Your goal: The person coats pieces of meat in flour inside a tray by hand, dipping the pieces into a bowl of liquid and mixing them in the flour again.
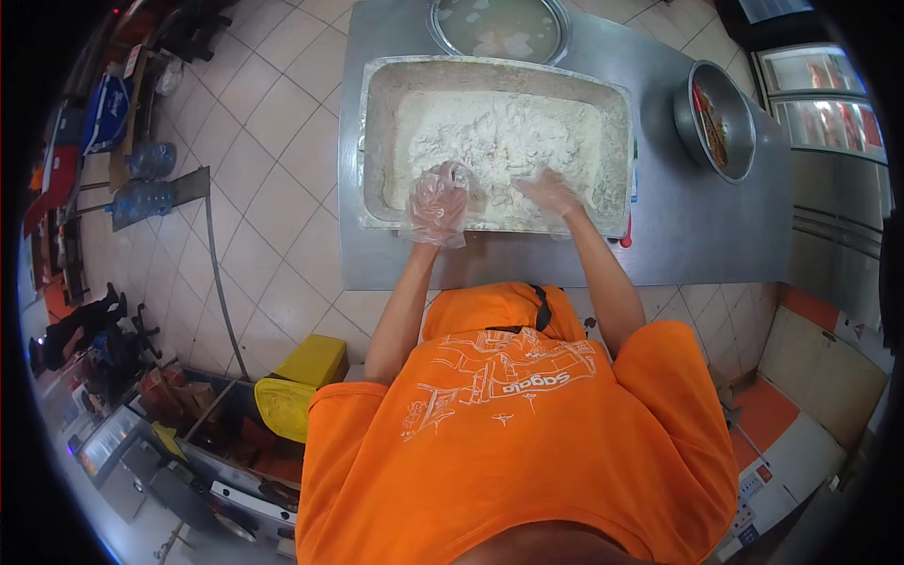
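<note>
Both hands wear clear plastic gloves and reach over the near wall of a deep rectangular tub (494, 69) of white, lumpy flour (494, 127). My left hand (439, 201) is at the tub's near left part, back up, fingers bent down at the flour; whether it grips anything underneath is hidden. Farther right, my right hand (549, 191) touches the flour near the same wall, its fingertips blurred and partly sunk in white. Flour coats the tub's inner walls and rim.
The tub stands on a metal table (678, 233). Behind it is a round basin (565, 35) of cloudy liquid with pale pieces. At right stands a steel bowl (741, 134) with brownish-red contents and red-handled tongs (699, 102). A yellow bin (307, 360) is at lower left.
</note>
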Action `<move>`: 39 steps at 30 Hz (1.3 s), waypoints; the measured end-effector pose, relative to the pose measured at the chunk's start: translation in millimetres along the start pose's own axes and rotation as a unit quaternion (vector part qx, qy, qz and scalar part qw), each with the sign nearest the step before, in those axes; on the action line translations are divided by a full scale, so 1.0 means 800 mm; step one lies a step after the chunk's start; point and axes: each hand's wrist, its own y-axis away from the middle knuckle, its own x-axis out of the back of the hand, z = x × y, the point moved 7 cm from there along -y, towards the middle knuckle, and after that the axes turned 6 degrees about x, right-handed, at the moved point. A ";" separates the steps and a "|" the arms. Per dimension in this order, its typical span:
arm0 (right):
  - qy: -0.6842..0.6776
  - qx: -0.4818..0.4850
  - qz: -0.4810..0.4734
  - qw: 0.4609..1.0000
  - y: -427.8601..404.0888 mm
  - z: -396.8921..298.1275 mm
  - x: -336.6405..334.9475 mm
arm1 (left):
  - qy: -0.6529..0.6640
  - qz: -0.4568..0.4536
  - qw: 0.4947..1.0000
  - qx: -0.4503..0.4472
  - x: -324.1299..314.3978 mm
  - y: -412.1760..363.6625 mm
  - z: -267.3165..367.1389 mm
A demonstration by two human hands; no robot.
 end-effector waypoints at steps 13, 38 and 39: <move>-0.014 0.061 0.095 0.994 -0.004 -0.007 0.012 | -0.056 -0.014 0.998 0.010 0.002 -0.001 0.002; -0.155 0.044 0.139 0.977 0.043 0.068 0.128 | -0.021 0.065 0.997 -0.019 0.002 0.003 -0.003; -0.147 0.058 0.138 0.978 0.042 0.069 0.128 | -0.019 0.064 0.998 -0.020 0.003 0.002 -0.001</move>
